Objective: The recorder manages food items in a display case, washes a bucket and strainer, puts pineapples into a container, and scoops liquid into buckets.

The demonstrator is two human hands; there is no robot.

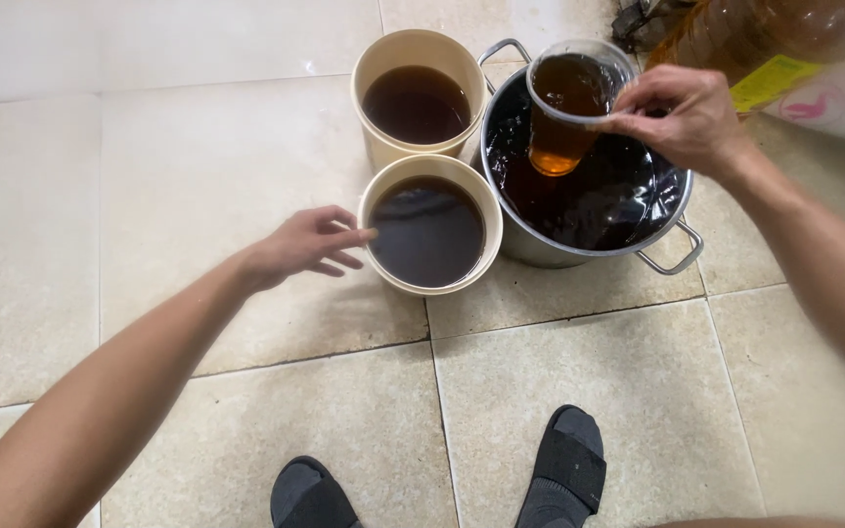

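Observation:
My right hand [682,115] grips the rim of a clear plastic cup [567,110] part full of amber-brown liquid, held above a steel pot [579,256] of dark liquid. My left hand [307,244] reaches out with fingers apart, its fingertips touching the left rim of the near cream bucket [481,210], which is nearly full of dark liquid. A second cream bucket [383,59], also holding dark liquid, stands just behind it, against the pot.
All three vessels sit on a beige tiled floor [178,176]. A large amber plastic bottle [745,39] lies at the top right behind the pot. My two feet in dark slippers [564,469] are at the bottom edge.

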